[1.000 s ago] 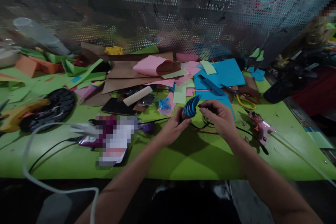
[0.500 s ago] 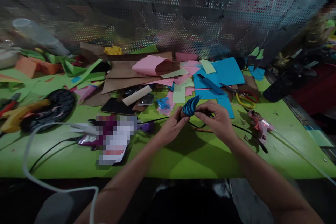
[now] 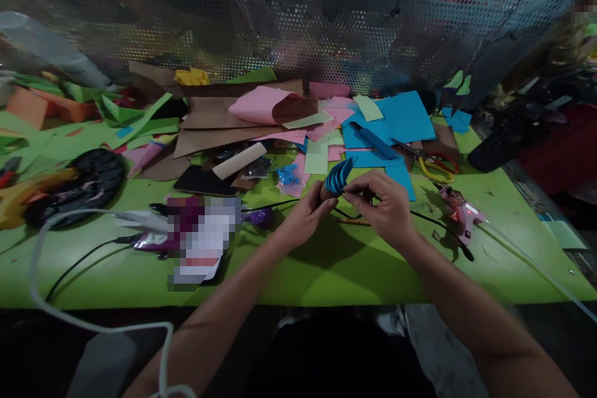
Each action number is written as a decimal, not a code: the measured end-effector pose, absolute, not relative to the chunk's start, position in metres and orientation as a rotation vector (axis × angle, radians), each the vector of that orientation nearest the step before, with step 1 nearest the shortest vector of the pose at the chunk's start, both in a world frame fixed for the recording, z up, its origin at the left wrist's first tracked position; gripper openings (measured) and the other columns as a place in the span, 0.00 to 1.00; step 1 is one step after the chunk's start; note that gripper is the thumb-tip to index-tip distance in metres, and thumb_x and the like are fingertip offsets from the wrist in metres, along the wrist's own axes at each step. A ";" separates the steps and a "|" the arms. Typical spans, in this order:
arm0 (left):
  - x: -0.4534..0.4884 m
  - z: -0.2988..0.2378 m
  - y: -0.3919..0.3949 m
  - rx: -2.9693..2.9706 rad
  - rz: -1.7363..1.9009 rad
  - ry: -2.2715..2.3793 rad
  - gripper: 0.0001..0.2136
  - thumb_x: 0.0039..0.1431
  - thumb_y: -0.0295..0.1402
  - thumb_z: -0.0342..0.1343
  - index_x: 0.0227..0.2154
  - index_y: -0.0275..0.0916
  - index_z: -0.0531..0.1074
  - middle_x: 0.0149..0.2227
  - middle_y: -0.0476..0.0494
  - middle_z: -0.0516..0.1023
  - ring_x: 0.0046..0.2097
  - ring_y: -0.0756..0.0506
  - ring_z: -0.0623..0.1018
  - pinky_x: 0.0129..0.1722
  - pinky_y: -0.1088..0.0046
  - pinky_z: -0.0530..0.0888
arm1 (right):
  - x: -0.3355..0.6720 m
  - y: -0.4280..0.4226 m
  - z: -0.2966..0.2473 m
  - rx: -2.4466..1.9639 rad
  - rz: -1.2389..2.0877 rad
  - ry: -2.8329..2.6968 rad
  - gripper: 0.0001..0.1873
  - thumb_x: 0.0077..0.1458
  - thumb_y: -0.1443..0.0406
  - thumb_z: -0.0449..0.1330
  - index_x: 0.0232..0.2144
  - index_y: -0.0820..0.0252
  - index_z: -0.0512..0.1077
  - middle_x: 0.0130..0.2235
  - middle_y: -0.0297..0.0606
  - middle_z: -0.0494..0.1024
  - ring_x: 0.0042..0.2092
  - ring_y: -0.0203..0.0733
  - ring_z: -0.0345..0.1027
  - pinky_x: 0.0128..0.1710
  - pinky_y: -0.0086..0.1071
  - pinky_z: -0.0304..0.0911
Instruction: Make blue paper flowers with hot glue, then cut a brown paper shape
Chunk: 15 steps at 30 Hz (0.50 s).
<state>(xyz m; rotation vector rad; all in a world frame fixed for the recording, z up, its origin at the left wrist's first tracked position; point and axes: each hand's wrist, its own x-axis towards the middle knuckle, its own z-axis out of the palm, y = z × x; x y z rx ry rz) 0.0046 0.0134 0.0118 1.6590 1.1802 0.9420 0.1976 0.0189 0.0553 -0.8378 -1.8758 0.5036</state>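
- Right hand [image 3: 387,208] is closing in since the earlier frame, now pinching the blue pleated paper [image 3: 339,175] at frame centre.
- Left hand [image 3: 305,216] is gripping its base, steadying the folds over the desk [image 3: 326,273].

Bare green counter [image 3: 336,273] lies open at 6 o'clock of the left hand [image 3: 305,219] and right hand [image 3: 387,206], right to the near edge. At 3 o'clock a black cable [image 3: 441,231] and a pink glue gun [image 3: 459,214] lie in the way. Scissors [image 3: 436,168] lie at 2, loose paper sheets [image 3: 280,118] crowd 12, and a blurred packet [image 3: 200,242] sits at 9.
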 end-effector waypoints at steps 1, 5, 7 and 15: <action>0.005 0.011 0.013 1.669 0.935 1.179 0.15 0.64 0.48 0.51 0.36 0.42 0.59 0.34 0.50 0.62 0.40 0.46 0.65 0.43 0.69 0.67 | 0.198 0.019 0.054 -0.837 0.490 -1.888 0.03 0.60 0.70 0.65 0.35 0.56 0.76 0.34 0.35 0.80 0.35 0.37 0.72 0.30 0.29 0.65; 0.005 0.009 0.013 1.702 0.919 1.182 0.15 0.64 0.48 0.51 0.36 0.42 0.59 0.33 0.51 0.62 0.38 0.47 0.65 0.40 0.70 0.66 | 0.199 0.020 0.053 -0.844 0.419 -1.935 0.03 0.61 0.69 0.64 0.35 0.56 0.77 0.34 0.36 0.80 0.35 0.37 0.72 0.31 0.29 0.65; 0.005 0.010 0.013 1.708 0.906 1.196 0.14 0.65 0.47 0.51 0.37 0.42 0.59 0.33 0.51 0.63 0.38 0.47 0.65 0.39 0.70 0.65 | 0.199 0.020 0.053 -0.862 0.382 -1.957 0.03 0.61 0.69 0.64 0.35 0.56 0.77 0.34 0.36 0.80 0.34 0.37 0.72 0.31 0.30 0.65; 0.004 0.011 0.010 1.711 0.904 1.151 0.14 0.66 0.46 0.51 0.35 0.42 0.57 0.32 0.53 0.60 0.35 0.49 0.62 0.36 0.72 0.63 | 0.198 0.018 0.056 -0.875 0.288 -2.035 0.05 0.62 0.69 0.61 0.34 0.57 0.76 0.34 0.38 0.80 0.35 0.39 0.73 0.32 0.31 0.64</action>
